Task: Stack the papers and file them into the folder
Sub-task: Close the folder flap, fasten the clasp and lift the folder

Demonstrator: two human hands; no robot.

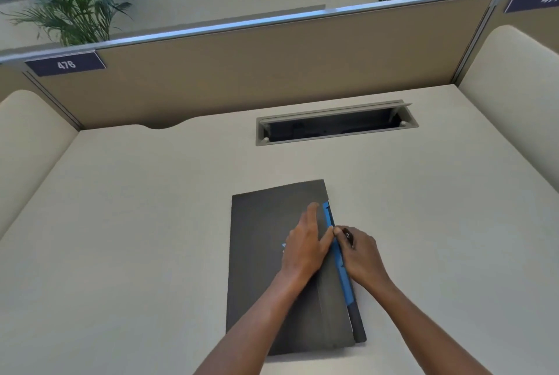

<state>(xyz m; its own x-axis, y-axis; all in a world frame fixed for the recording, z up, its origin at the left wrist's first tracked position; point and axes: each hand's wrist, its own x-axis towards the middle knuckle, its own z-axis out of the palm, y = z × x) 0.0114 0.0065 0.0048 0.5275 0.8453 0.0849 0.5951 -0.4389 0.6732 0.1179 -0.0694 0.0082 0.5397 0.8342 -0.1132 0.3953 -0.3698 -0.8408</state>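
Note:
A black folder [260, 259] lies closed on the cream desk [136, 223], long side running away from me. A blue strip [337, 256] shows along its right edge, under the cover. My left hand [305, 244] rests flat on the cover, fingers spread, thumb at the right edge. My right hand [360, 256] sits just right of that edge, fingers curled, fingertips pinching the cover's edge beside the left thumb. A dark ring shows on one right finger. No loose papers are visible.
A grey cable hatch [335, 125] stands open in the desk behind the folder. Tan partition panels [257, 72] wall the back, with padded cream dividers on both sides. Plants stand behind the partition.

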